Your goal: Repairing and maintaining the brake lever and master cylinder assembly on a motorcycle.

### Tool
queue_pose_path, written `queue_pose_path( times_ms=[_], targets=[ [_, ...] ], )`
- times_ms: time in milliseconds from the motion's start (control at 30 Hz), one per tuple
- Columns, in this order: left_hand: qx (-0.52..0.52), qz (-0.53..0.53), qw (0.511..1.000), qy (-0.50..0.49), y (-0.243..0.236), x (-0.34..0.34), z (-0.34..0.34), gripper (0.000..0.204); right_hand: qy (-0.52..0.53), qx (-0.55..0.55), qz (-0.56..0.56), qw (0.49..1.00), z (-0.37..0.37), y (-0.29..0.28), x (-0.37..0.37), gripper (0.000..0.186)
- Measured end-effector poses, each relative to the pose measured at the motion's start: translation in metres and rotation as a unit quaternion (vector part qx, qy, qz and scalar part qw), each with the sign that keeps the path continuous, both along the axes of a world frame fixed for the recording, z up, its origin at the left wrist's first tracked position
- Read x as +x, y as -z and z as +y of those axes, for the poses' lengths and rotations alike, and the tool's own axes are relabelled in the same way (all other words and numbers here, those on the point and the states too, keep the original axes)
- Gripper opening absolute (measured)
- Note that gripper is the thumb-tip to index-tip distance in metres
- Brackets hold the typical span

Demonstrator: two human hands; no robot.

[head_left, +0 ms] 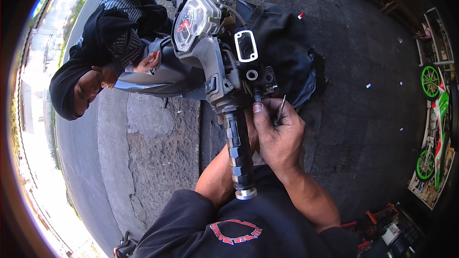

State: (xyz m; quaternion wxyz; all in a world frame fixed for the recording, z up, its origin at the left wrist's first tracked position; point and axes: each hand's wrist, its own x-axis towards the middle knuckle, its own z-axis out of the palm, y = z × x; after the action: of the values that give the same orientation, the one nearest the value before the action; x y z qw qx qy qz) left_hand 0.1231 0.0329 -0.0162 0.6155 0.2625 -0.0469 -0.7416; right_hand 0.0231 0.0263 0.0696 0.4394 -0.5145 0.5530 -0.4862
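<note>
My right hand (pixel 283 131) is closed just right of the handlebar grip (pixel 237 148), with a thin screwdriver (pixel 280 111) tucked among its fingers, tip upward. Its thumb and forefinger also pinch a small dark fitting (pixel 258 96) below the brake master cylinder (pixel 267 77). Behind the grip passes my left forearm; only a strip of my left hand (pixel 252 131) shows, its fingers hidden. Above the cylinder, a mirror-like white-rimmed frame (pixel 246 46) surrounds the dark reservoir opening. The scooter's gauge cluster (pixel 192 23) sits further up and left.
A person (pixel 119 43) in dark clothes leans in beside the scooter at the left. Black cloth (pixel 282 43) lies beyond the handlebar. A small red-tipped bottle (pixel 300 15) is on the dark floor. A green-wheeled motorcycle picture (pixel 436 124) stands at the right.
</note>
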Motion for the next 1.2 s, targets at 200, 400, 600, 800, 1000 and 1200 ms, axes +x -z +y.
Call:
queue_pose_path(
  times_ms=[200, 400, 600, 800, 1000, 1200],
  targets=[
    [0.004, -0.001, 1.0, 0.01, 0.002, -0.001, 0.002, 0.057, -0.005, -0.002, -0.013, 1.0, 0.004, 0.004, -0.001, 0.018],
    [0.006, 0.001, 1.0, 0.014, 0.003, -0.002, 0.003, 0.056, -0.004, -0.007, -0.012, 1.0, 0.007, 0.006, -0.001, 0.018],
    [0.01, 0.004, 1.0, 0.021, 0.004, -0.005, 0.003, 0.055, -0.003, -0.014, -0.003, 1.0, 0.008, 0.007, -0.001, 0.018],
    [0.015, 0.008, 1.0, 0.018, 0.006, -0.005, 0.006, 0.054, 0.004, -0.011, -0.009, 1.0, 0.008, 0.006, 0.0, 0.017],
    [0.012, -0.002, 1.0, 0.008, 0.009, 0.003, 0.014, 0.054, 0.02, -0.016, -0.038, 0.999, 0.01, 0.005, 0.003, 0.021],
    [0.01, -0.018, 1.0, 0.011, 0.011, 0.009, 0.018, 0.053, 0.018, -0.057, -0.045, 0.997, 0.009, 0.007, 0.005, 0.018]
  ],
)
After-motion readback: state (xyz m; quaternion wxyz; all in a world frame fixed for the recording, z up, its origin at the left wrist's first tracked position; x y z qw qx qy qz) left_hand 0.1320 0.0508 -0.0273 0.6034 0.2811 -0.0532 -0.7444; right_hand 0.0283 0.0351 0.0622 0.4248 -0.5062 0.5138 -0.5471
